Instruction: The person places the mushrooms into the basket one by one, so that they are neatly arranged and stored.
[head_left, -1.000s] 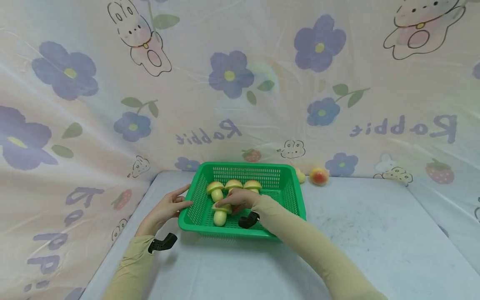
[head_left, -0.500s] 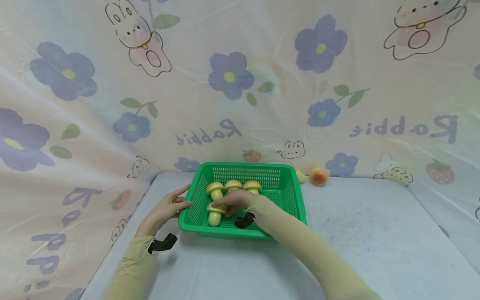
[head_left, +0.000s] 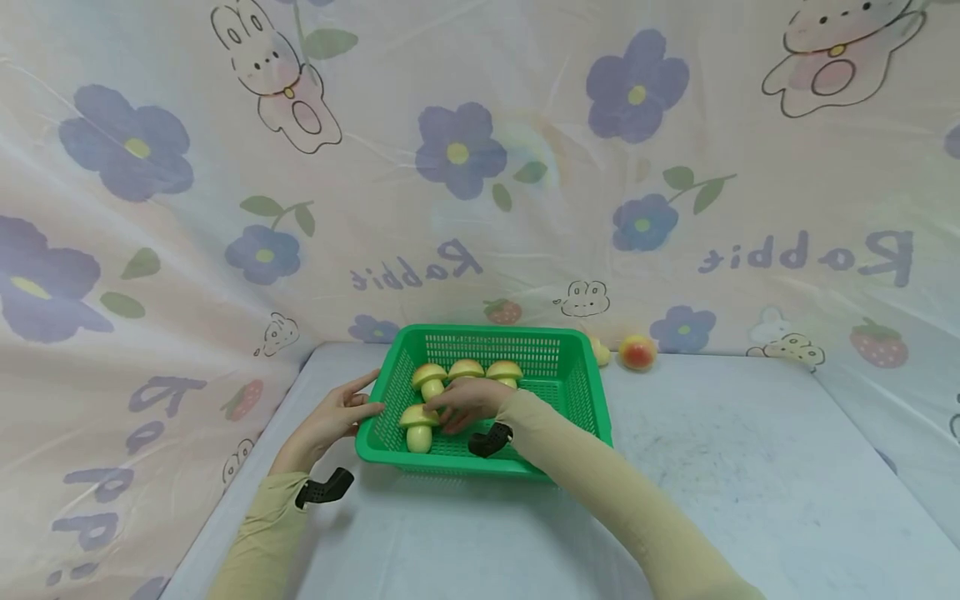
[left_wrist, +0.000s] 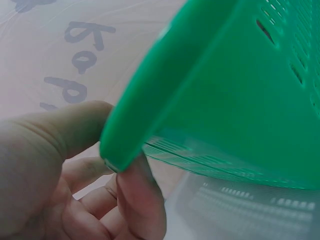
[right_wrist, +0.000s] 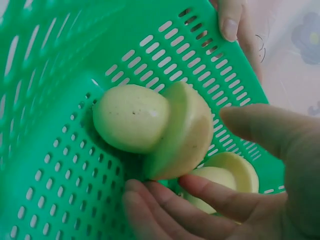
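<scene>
Pale printed cloth [head_left: 562,233], with purple flowers, rabbits and strawberries, hangs behind and at the sides of a whitish desk [head_left: 735,450]. On this desk stands a green basket [head_left: 450,463] with perforated walls. Inside the basket, at its left part, lies the nearest mushroom [head_left: 418,429], with its cap away from the person and its stem pointing toward the person. Behind it are a left mushroom [head_left: 430,379], a middle mushroom [head_left: 466,368] and a right mushroom [head_left: 504,371], in one row across; their caps are yellow with some reddish colour.

The left hand [head_left: 335,415] grasps the left rim of the basket, the thumb on one side and the forefinger on the other. The right hand [head_left: 471,398] is inside the basket, just beside the cap of the nearest mushroom. Its fingers are released, with the thumb apart from the cap; whether the other fingertips touch the cap, I cannot tell surely.

Behind the right back corner of the basket a yellow object [head_left: 602,353] is partly hidden, and near it lies a red and yellow peach [head_left: 637,352]. Both arms wear beige sleeves [head_left: 615,483].
</scene>
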